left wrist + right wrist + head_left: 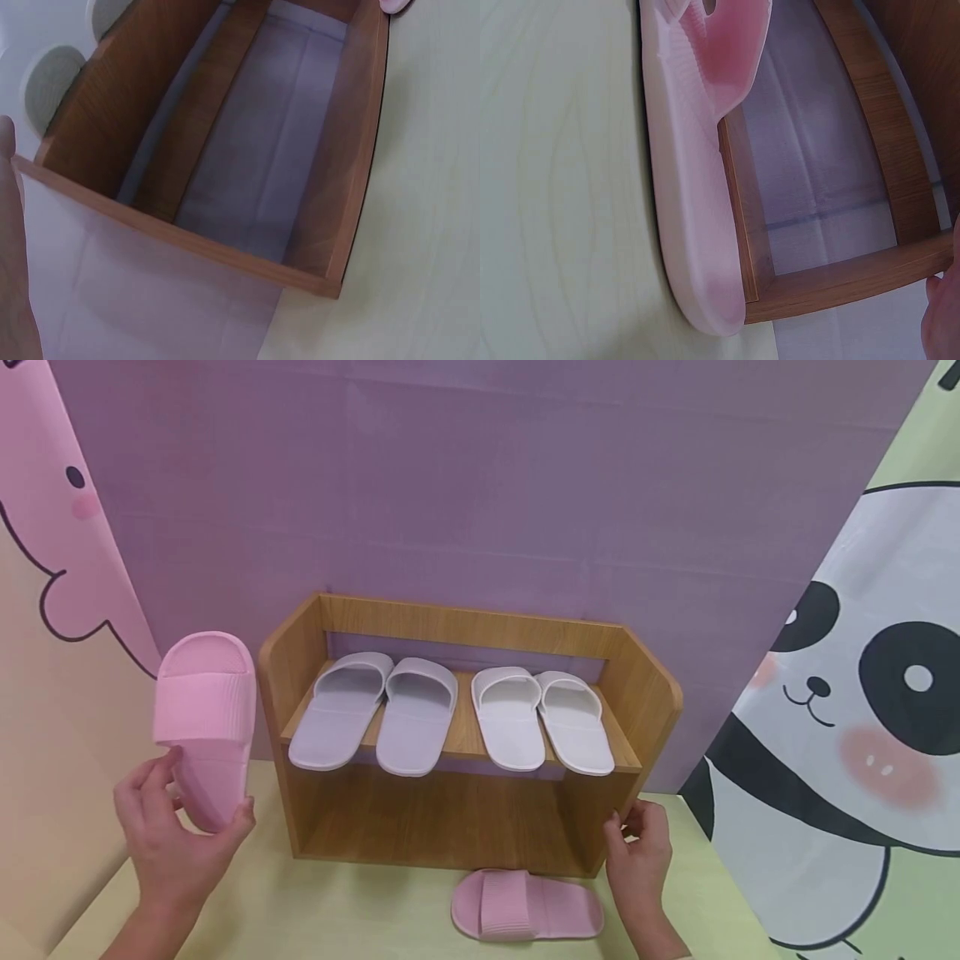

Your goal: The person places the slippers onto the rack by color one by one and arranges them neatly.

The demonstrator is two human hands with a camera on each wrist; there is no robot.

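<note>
On the left in the head view, my left hand holds a pink slipper upright by its heel end, toe up, beside the wooden shoe rack. Thumb and fingers lie on opposite edges of its sole. My right hand grips the front edge of the rack's right side panel, low down. Another pink slipper lies on the table in front of the rack, toe to the left. In the right wrist view this slipper fills the middle, and part of my right hand shows at the edge.
A lilac pair, with one slipper near the middle, and a white pair, with one slipper right of it, sit on the upper shelf, heels forward. Purple cloth hangs behind. A panda-printed panel bounds the right side.
</note>
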